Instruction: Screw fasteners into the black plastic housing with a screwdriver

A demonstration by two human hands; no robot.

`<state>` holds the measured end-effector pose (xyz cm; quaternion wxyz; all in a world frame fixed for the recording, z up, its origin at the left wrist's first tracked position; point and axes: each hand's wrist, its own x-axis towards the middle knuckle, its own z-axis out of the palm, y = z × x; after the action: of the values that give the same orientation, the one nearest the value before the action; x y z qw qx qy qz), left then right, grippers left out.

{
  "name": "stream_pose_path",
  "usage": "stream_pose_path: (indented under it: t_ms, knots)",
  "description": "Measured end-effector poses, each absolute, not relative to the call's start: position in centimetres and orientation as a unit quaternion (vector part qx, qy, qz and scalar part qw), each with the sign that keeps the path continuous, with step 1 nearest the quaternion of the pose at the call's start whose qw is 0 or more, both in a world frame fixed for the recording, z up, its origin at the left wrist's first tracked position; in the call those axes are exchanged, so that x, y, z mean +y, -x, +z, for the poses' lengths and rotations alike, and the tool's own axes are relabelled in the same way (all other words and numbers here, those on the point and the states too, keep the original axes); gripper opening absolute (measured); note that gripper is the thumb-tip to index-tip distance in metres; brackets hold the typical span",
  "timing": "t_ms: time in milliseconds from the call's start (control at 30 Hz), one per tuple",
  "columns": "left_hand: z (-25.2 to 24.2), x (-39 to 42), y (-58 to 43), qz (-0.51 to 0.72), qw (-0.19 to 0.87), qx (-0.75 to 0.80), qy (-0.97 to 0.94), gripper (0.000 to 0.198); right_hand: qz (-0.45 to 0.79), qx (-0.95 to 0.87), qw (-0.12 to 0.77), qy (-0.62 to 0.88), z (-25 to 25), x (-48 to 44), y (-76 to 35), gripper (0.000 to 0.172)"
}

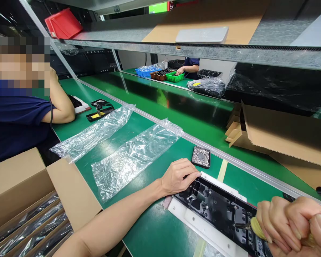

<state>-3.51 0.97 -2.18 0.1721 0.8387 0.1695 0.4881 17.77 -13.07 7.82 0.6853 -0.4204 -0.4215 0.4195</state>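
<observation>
While my left hand (176,177) presses flat, fingers spread, on the black panel (219,210) at lower right of the counter (149,228), my right hand (291,223) closes around what looks like a brush (256,228); I'd keep strokes light.
</observation>
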Motion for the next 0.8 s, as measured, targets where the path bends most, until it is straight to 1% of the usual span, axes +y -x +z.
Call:
stream_pose_path:
  t_ms: [100, 433, 633, 800]
  knots:
    - [-2.16, 1.04, 3.51, 0.487, 0.172, 0.17, -0.839, 0.016, 0.434, -0.437, 0.681, 0.397, 7.78, -13.09, -17.83, 0.055]
    - [-2.27, 0.99, 3.57, 0.482, 0.177, 0.173, -0.84, 0.018, 0.435, -0.441, 0.681, 0.392, 7.59, -13.34, -18.21, 0.05]
    - [-2.24, 0.99, 3.52, 0.488, 0.174, 0.17, -0.838, 0.016, 0.419, -0.434, 0.689, 0.402, 7.78, -13.23, -17.71, 0.055]
    - [-2.23, 0.99, 3.48, 0.487, 0.172, 0.172, -0.839, 0.018, 0.416, -0.437, 0.687, 0.405, 7.95, -12.93, -17.25, 0.053]
